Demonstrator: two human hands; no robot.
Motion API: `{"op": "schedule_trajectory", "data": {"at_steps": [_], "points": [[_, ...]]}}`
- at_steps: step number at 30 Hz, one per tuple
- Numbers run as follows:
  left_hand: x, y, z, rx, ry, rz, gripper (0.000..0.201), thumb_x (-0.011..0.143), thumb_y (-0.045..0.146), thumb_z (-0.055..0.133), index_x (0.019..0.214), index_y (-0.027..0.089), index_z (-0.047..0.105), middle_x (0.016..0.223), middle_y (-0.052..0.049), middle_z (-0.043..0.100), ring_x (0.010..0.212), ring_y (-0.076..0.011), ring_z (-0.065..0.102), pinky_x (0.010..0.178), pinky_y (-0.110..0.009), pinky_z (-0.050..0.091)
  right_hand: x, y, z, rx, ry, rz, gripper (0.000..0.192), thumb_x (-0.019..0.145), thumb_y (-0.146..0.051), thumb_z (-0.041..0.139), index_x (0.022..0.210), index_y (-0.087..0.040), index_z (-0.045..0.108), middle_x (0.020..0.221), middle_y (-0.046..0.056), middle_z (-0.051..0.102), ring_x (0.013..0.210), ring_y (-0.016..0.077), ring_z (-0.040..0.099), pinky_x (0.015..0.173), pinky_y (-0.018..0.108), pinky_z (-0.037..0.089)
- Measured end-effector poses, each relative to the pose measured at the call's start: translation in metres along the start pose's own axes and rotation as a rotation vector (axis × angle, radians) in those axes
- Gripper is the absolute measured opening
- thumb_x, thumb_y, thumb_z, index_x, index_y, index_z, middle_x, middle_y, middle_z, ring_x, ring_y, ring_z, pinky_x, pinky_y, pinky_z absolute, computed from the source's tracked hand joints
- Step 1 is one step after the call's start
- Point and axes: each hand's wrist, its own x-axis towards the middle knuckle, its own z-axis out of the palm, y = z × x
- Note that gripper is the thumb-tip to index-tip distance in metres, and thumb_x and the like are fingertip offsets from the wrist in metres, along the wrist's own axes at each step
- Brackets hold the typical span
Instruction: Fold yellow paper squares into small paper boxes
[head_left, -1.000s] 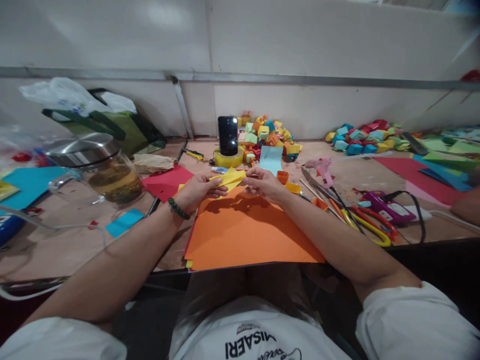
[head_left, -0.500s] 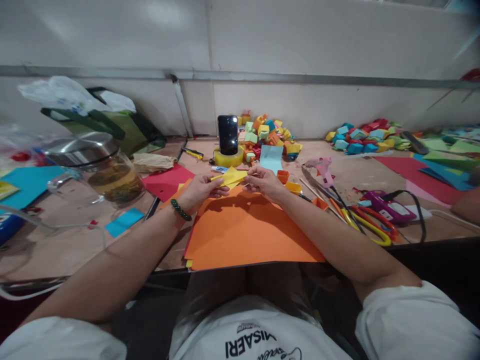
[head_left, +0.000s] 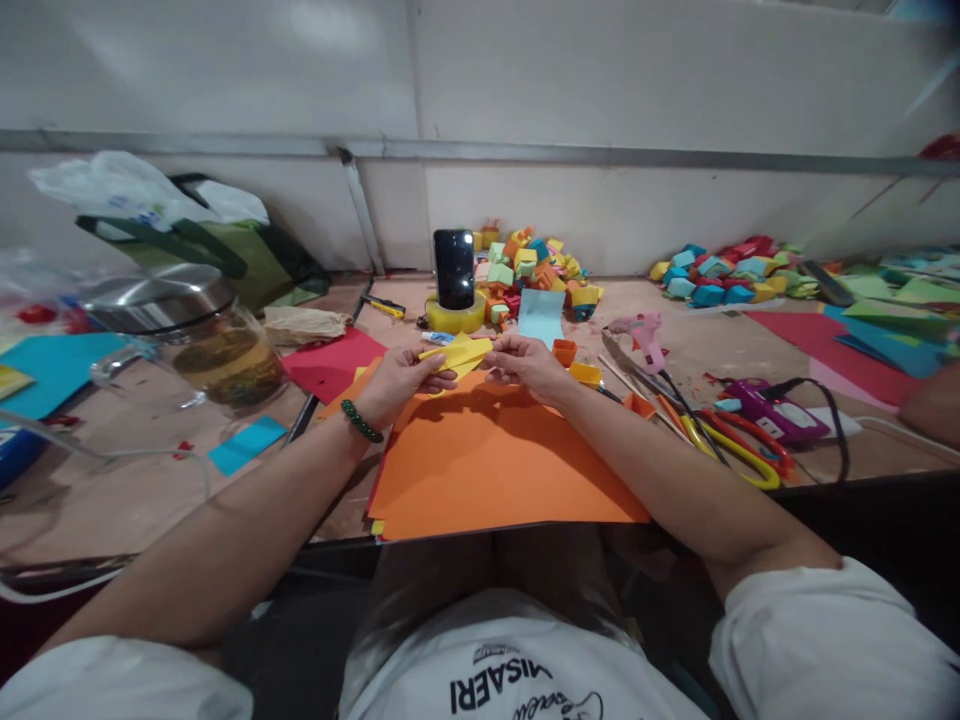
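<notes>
A folded piece of yellow paper (head_left: 466, 354) is held up between my two hands, above the far part of an orange paper stack (head_left: 510, 465). My left hand (head_left: 409, 378) pinches its left end, thumb on top. At the right end, the fingers of my right hand (head_left: 529, 366) close on the paper's edge. Just beyond the paper lies a small glue tube (head_left: 437, 339), partly covered. Small orange and yellow folded paper pieces (head_left: 585, 374) sit right of my right hand.
A phone (head_left: 454, 268) leans upright on a yellow tape roll (head_left: 456, 318), beside a pile of folded paper cubes (head_left: 529, 262). A glass tea jug (head_left: 217, 350) stands left. To the right are a pink glue gun (head_left: 646, 338), scissors (head_left: 739, 455) and a purple power adapter (head_left: 776, 410).
Both hands keep their hold on the yellow paper, whose right part looks slightly turned and flatter. The view has shifted a little.
</notes>
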Motion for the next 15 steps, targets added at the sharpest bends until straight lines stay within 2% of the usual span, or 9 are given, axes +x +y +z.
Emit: {"op": "schedule_trajectory", "data": {"at_steps": [4, 8, 12, 15], "points": [[0.0001, 0.0021, -0.0013, -0.002, -0.012, -0.019, 0.028, 0.072, 0.033, 0.078, 0.088, 0.012, 0.067, 0.065, -0.004, 0.073, 0.058, -0.0124, 0.069, 0.052, -0.017, 0.049, 0.0006, 0.0005, -0.0038, -0.021, -0.055, -0.017, 0.038, 0.061, -0.039, 0.085, 0.070, -0.017, 0.055, 0.071, 0.000, 0.071, 0.058, 0.0076, 0.065, 0.059, 0.019, 0.051], [0.0010, 0.0028, -0.0032, 0.026, -0.022, -0.024, 0.027, 0.072, 0.033, 0.078, 0.086, 0.012, 0.067, 0.064, -0.004, 0.072, 0.057, -0.0122, 0.068, 0.052, -0.017, 0.050, 0.0005, -0.0028, -0.0045, 0.004, -0.101, 0.048, 0.033, 0.060, -0.029, 0.084, 0.068, -0.016, 0.056, 0.071, 0.003, 0.072, 0.063, 0.0098, 0.068, 0.062, 0.019, 0.053], [0.0007, 0.0012, -0.0031, 0.050, -0.035, -0.012, 0.028, 0.071, 0.035, 0.078, 0.084, 0.013, 0.067, 0.064, -0.004, 0.073, 0.057, -0.0125, 0.069, 0.055, -0.018, 0.051, -0.0004, -0.0062, 0.0006, 0.060, 0.016, 0.101, 0.027, 0.062, -0.013, 0.077, 0.070, -0.017, 0.052, 0.063, 0.000, 0.068, 0.058, 0.0107, 0.068, 0.053, 0.016, 0.049], [0.0002, 0.0001, -0.0023, 0.070, -0.040, -0.015, 0.030, 0.069, 0.037, 0.079, 0.082, 0.013, 0.066, 0.065, -0.005, 0.073, 0.058, -0.0134, 0.069, 0.055, -0.019, 0.052, -0.0022, -0.0089, 0.0035, 0.070, 0.087, 0.122, 0.031, 0.063, -0.006, 0.070, 0.085, -0.019, 0.053, 0.068, -0.001, 0.070, 0.055, 0.0110, 0.067, 0.048, 0.017, 0.048]]}}
